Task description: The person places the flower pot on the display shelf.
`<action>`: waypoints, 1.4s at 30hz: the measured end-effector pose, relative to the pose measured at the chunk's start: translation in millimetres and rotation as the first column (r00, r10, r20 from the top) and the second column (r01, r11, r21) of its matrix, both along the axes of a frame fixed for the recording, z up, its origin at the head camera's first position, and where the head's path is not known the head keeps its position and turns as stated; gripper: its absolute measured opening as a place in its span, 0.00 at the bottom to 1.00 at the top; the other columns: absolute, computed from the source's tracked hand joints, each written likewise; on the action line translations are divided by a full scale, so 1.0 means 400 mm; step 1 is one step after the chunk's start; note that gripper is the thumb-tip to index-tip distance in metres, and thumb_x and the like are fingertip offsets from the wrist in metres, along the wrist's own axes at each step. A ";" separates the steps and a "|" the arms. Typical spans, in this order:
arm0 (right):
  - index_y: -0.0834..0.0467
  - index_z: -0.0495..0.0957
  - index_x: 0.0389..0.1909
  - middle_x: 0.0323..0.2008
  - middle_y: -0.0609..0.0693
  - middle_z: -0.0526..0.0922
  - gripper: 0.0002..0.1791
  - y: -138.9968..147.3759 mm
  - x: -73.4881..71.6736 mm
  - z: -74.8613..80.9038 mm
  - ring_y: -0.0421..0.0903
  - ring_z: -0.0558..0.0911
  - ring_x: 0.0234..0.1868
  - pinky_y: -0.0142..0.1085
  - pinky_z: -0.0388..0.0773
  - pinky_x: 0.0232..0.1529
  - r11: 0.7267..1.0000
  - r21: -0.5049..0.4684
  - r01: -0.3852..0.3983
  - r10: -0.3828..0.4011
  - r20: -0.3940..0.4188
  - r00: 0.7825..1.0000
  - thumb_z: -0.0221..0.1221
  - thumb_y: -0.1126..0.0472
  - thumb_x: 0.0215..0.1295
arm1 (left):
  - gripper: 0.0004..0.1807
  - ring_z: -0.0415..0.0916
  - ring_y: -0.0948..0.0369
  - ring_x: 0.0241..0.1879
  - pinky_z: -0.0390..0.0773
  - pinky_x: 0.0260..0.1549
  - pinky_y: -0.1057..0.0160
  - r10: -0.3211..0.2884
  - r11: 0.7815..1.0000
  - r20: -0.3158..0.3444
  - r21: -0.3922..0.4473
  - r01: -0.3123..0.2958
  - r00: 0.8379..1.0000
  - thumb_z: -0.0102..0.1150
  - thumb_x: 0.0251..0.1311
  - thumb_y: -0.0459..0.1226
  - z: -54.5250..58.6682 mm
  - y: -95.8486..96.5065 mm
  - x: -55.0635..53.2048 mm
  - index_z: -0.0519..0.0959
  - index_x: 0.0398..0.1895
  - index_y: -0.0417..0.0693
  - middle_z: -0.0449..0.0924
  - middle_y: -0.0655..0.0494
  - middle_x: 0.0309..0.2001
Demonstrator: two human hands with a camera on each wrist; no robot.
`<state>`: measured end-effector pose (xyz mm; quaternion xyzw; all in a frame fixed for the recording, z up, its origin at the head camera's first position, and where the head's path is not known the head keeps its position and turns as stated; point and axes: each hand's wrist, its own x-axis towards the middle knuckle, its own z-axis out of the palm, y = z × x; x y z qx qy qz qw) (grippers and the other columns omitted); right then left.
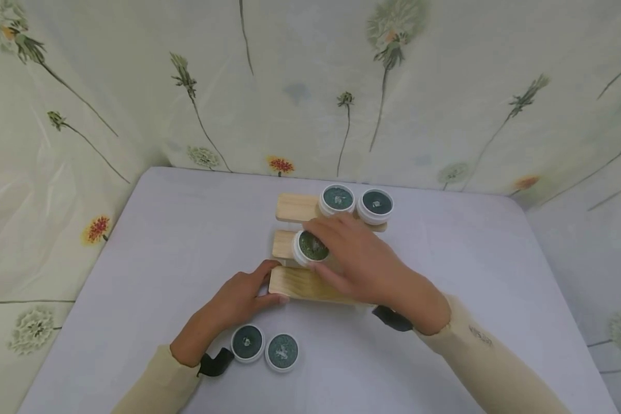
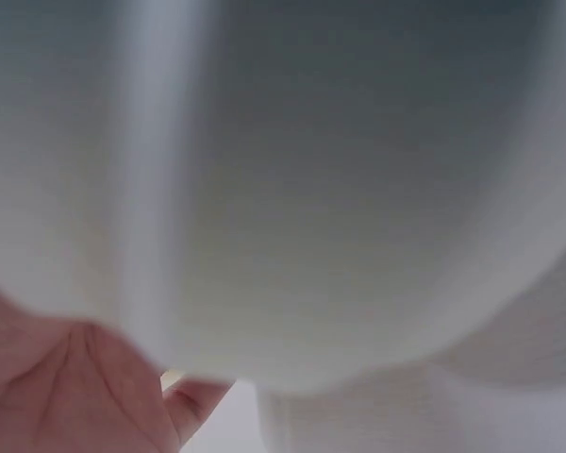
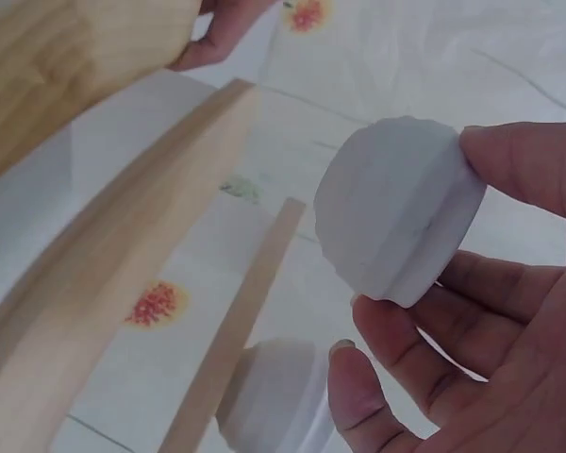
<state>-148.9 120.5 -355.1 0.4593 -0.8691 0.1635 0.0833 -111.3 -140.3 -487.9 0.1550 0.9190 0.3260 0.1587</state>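
Observation:
A small white jar with a dark green top (image 1: 313, 246) is in my right hand (image 1: 364, 261), over the middle step of a wooden tiered stand (image 1: 310, 284). The right wrist view shows the white, ridged body of that jar (image 3: 396, 212) pinched between thumb and fingertips. My left hand (image 1: 243, 298) grips the left end of the stand's front step, thumb in front and fingers behind. In the left wrist view the palm (image 2: 66, 396) is partly hidden by a large, blurred pale shape.
Two similar jars, one on the left (image 1: 337, 199) and one on the right (image 1: 375, 206), stand on the back step. Nearer me, a dark-topped jar (image 1: 247, 342) and a teal-topped jar (image 1: 282, 352) stand on the white table (image 1: 445, 368) beside my left wrist. Flowered cloth (image 1: 290, 86) hangs behind.

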 end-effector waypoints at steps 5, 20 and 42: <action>0.64 0.73 0.67 0.59 0.55 0.81 0.31 -0.014 -0.026 0.012 0.56 0.75 0.59 0.51 0.70 0.63 0.999 -0.039 -0.031 0.029 -0.038 0.999 0.66 0.52 0.70 | 0.37 0.77 0.62 0.32 0.78 0.39 0.52 -0.003 1.000 0.005 0.010 0.003 1.000 0.66 0.66 0.59 0.000 -0.001 0.001 0.65 0.73 0.60 0.85 0.56 0.36; 0.62 0.73 0.69 0.62 0.54 0.81 0.30 -0.064 -0.085 0.041 0.55 0.75 0.61 0.56 0.65 0.54 1.000 0.004 0.020 -0.019 -0.073 0.997 0.65 0.51 0.73 | 0.37 0.75 0.61 0.29 0.76 0.36 0.54 -0.008 1.000 -0.017 0.009 0.008 1.000 0.67 0.65 0.58 0.000 -0.004 0.001 0.66 0.72 0.59 0.83 0.58 0.31; 0.56 0.72 0.74 0.70 0.52 0.76 0.33 -0.106 -0.143 0.062 0.55 0.73 0.65 0.57 0.61 0.55 0.970 0.167 0.177 -0.190 0.064 0.980 0.64 0.45 0.74 | 0.37 0.75 0.61 0.29 0.76 0.36 0.54 -0.011 1.000 -0.019 0.010 0.011 1.000 0.68 0.66 0.57 0.000 -0.004 0.003 0.65 0.72 0.58 0.83 0.58 0.31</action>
